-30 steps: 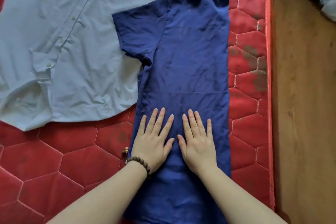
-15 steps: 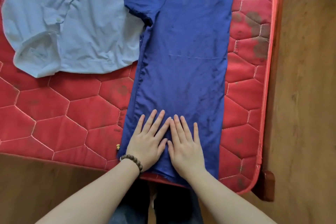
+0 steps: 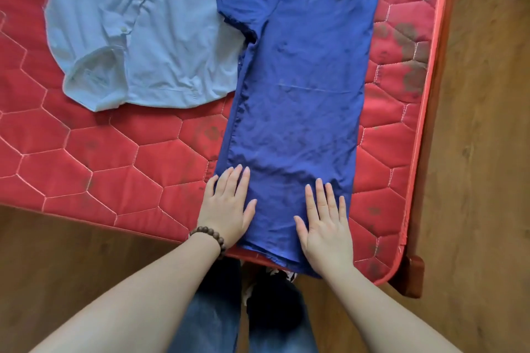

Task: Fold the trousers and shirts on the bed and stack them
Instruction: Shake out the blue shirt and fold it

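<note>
Two shirts lay on the red quilted mattress (image 3: 120, 152). The dark blue shirt (image 3: 301, 94) was folded into a long narrow strip near the mattress's right edge, its hem at the near edge and one short sleeve sticking out left over the light blue shirt (image 3: 143, 37), which lay flat and unfolded beside it. Left hand (image 3: 226, 206) rested flat, fingers straight, across the strip's lower left edge, partly on mattress; bead bracelet (image 3: 209, 235) on that wrist. Right hand (image 3: 327, 226) pressed flat, fingers spread, on the hem's right side. Wooden floor (image 3: 481, 152) surrounded the bed.
</note>
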`<state>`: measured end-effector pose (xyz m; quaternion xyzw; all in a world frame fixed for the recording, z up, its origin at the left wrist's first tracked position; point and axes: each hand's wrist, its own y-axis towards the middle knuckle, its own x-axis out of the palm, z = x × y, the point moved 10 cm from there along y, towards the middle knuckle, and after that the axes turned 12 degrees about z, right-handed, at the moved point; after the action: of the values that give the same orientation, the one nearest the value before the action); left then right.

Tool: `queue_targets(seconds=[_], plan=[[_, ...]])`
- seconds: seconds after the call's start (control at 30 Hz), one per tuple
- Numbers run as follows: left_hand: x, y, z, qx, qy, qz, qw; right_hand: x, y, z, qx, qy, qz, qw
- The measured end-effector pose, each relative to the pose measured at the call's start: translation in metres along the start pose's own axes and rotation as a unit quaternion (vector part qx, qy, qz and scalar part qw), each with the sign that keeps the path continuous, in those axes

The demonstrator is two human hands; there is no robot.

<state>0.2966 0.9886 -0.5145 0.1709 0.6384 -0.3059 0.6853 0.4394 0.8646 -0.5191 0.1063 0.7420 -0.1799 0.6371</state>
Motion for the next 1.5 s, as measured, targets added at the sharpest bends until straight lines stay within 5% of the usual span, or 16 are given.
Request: queue_targets(seconds=[0.33,0.57,0.73,0.9,1.23,1.5], plan=[[-0.051,0.144,-0.05,-0.064,-0.008,0.041,0.997,-0.051,0.181,-0.03,-0.037,0.018,0.064,0.997],[-0.075,0.247,-0.097,-0.138,-0.109,0.102,0.979,-0.071,0.334,-0.062,-0.112,-0.015,0.086,0.99],[-0.068,0.287,-0.122,-0.335,-0.269,0.107,0.897,-0.066,0.409,-0.071,-0.168,-0.03,0.045,0.984],[-0.053,0.303,-0.136,-0.459,-0.3,0.102,0.83,-0.068,0.488,-0.083,-0.209,-0.041,0.021,0.977],[-0.071,0.336,-0.111,-0.244,-0.271,0.193,0.911,-0.062,0.566,-0.107,-0.237,-0.059,-0.104,0.964],[-0.113,0.338,-0.077,-0.082,-0.232,0.28,0.928,-0.124,0.541,-0.058,-0.246,0.043,0.095,0.964]])
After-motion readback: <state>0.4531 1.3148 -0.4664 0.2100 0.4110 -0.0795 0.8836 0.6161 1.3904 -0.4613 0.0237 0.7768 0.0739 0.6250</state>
